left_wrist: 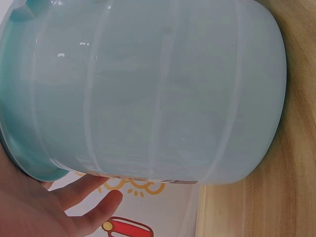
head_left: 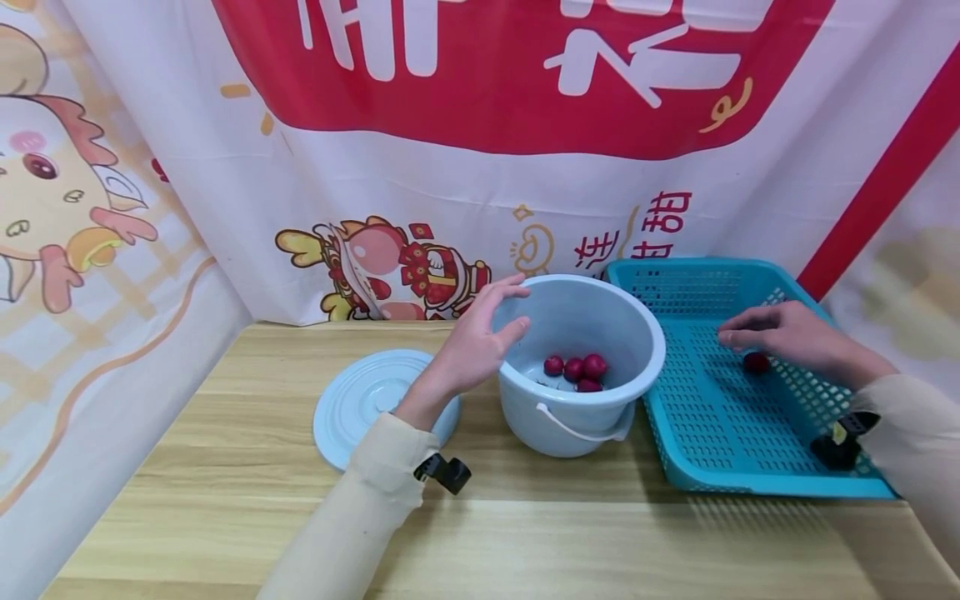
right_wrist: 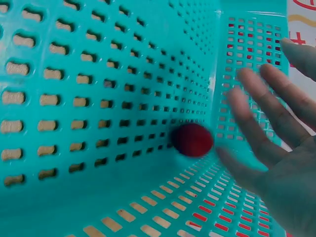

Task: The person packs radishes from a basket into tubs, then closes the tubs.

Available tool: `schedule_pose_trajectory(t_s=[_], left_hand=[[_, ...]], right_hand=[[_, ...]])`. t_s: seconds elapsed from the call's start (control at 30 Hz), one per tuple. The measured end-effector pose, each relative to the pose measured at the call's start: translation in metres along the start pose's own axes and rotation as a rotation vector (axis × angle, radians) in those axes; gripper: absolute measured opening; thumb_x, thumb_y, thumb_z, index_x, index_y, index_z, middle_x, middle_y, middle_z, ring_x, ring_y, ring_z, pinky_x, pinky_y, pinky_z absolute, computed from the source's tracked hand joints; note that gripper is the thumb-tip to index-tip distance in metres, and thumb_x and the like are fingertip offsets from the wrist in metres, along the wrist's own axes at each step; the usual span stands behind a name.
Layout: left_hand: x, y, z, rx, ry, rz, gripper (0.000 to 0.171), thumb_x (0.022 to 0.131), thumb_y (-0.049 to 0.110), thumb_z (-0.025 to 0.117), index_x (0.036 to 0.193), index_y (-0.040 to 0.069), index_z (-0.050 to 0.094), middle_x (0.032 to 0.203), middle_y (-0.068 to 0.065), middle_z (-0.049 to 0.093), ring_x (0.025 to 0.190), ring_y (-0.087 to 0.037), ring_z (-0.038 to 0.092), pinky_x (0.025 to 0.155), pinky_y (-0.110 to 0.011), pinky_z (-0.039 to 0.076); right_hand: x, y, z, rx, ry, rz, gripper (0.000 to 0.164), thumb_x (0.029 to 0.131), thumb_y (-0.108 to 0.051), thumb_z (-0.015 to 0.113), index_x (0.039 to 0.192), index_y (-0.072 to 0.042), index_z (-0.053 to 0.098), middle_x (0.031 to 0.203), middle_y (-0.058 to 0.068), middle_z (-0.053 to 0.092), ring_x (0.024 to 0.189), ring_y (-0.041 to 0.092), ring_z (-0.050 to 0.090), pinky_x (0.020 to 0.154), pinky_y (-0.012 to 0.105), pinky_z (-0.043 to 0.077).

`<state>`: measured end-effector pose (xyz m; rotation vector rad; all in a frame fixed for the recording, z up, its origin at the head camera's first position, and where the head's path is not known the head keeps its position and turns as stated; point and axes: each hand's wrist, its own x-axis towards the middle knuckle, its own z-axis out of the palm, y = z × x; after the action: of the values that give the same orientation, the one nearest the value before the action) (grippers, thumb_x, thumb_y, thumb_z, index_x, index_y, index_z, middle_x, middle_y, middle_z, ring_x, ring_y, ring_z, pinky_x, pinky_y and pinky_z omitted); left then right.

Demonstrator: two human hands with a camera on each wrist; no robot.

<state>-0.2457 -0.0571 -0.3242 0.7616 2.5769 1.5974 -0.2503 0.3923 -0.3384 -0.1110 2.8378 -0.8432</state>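
A pale blue bucket (head_left: 562, 425) with a white handle stands upright on the table, several small, round, dark red fruits (head_left: 595, 366) at its bottom. At its left rim is my left hand (head_left: 480, 342), fingers spread; whether it touches the rim I cannot tell. The left wrist view shows two of its fingers beside the bucket wall (left_wrist: 163, 94). My right hand (head_left: 787, 333) hovers inside a teal perforated basket (head_left: 705, 417), its fingers apart and holding nothing. One dark red fruit (right_wrist: 193, 139) lies in the basket, close to the right fingertips.
A round pale blue lid (head_left: 341, 417) lies flat on the wooden table (head_left: 225, 467), left of the bucket and partly behind the left forearm. The basket stands just right of the bucket. A printed cloth (head_left: 420, 183) hangs behind the table.
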Motion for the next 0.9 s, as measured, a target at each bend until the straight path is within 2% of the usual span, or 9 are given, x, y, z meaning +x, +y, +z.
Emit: schedule_pose_trajectory(t_s=[0.1,0.2,0.33,0.43,0.53,0.67,0.9], left_hand=[[0.0,0.0,0.0,-0.001,-0.001,0.002,0.044,0.11,0.023,0.054,0.153,0.014,0.051,0.172,0.007,0.034,0.163,-0.021,0.026,0.13,-0.058,0.031],[0.001,-0.001,0.0,-0.002,-0.002,0.003,0.044,0.11,0.022,0.054,0.153,0.014,0.051,0.171,0.007,0.034,0.163,-0.021,0.026,0.13,-0.058,0.031],[0.001,-0.002,0.0,-0.005,-0.003,0.003,0.044,0.11,0.022,0.054,0.153,0.014,0.051,0.172,0.007,0.034,0.163,-0.021,0.026,0.13,-0.057,0.032],[0.001,-0.002,0.0,-0.005,-0.004,0.004,0.044,0.11,0.024,0.054,0.153,0.013,0.051,0.172,0.007,0.033,0.163,-0.021,0.026,0.13,-0.057,0.032],[0.001,-0.002,0.0,-0.003,-0.004,0.003,0.045,0.11,0.025,0.054,0.153,0.013,0.051,0.172,0.007,0.033,0.163,-0.021,0.026,0.129,-0.058,0.032],[0.001,-0.002,0.0,-0.001,-0.009,0.001,0.045,0.11,0.026,0.053,0.153,0.013,0.051,0.172,0.007,0.033,0.163,-0.021,0.026,0.129,-0.058,0.032],[0.001,-0.002,-0.001,-0.001,-0.009,0.005,0.045,0.11,0.026,0.054,0.153,0.013,0.051,0.172,0.006,0.032,0.163,-0.021,0.026,0.129,-0.058,0.033]], right_hand=[[-0.001,0.0,0.0,0.049,0.029,0.005,0.063,0.106,-0.046,0.062,0.148,0.001,0.056,0.144,0.03,0.06,0.124,0.041,0.06,0.088,0.046,0.062],[0.0,0.002,0.001,0.032,0.023,-0.004,0.061,0.105,-0.043,0.066,0.147,0.0,0.058,0.144,0.03,0.06,0.125,0.042,0.06,0.088,0.047,0.063],[0.002,0.005,0.005,0.013,-0.107,-0.023,0.062,0.099,-0.038,0.075,0.146,-0.001,0.059,0.143,0.028,0.063,0.124,0.037,0.063,0.091,0.051,0.064],[0.004,0.007,0.009,0.069,-0.234,-0.019,0.064,0.095,-0.032,0.079,0.147,0.0,0.059,0.141,0.026,0.066,0.12,0.029,0.066,0.091,0.048,0.065],[0.004,0.006,0.012,0.121,-0.31,-0.005,0.061,0.096,-0.028,0.079,0.146,0.001,0.06,0.132,0.022,0.07,0.111,0.024,0.069,0.091,0.044,0.065],[0.002,0.006,0.013,0.156,-0.373,0.031,0.056,0.097,-0.027,0.078,0.144,0.0,0.061,0.125,0.014,0.072,0.106,0.023,0.068,0.09,0.042,0.065],[0.0,0.004,0.013,0.184,-0.421,0.084,0.048,0.098,-0.028,0.077,0.137,-0.002,0.067,0.127,0.012,0.073,0.104,0.024,0.07,0.09,0.04,0.065]])
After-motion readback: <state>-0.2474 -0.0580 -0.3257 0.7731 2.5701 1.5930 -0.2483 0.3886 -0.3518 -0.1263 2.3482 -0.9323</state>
